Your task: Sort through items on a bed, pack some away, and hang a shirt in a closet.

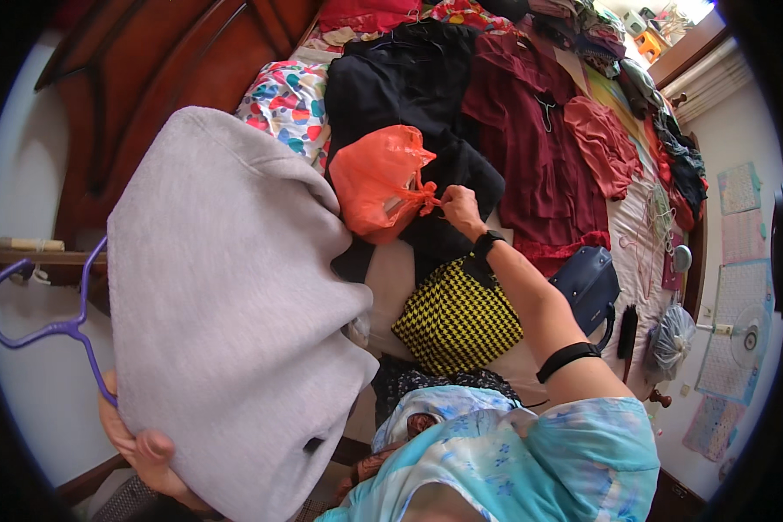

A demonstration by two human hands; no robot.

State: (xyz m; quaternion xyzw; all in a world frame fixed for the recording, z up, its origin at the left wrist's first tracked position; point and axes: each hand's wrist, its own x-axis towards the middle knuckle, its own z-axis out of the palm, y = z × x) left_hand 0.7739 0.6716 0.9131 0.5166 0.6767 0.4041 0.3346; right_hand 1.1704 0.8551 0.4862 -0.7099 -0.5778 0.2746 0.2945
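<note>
A large light-grey fabric garment (235, 304) spreads over the left side. A purple hanger (74, 327) sticks out past its left edge, hook outward; the rest of it is hidden by the cloth. My left hand (148, 452) is closed on the garment's lower left edge, thumb on top, beside the hanger's lower arm. An orange plastic bag (374, 178), tied at its neck, rests on black clothing (400, 78) on the bed. With fingers pinched together, my right hand (461, 209) holds the bag by its knotted end.
Dark red clothes (539, 139), a yellow-and-black patterned cloth (457, 317) and a dark blue handbag (587, 283) lie on the bed. A colourful spotted pillow (287, 104) leans near the wooden headboard (165, 96). Several folded garments (587, 39) are piled at the far right.
</note>
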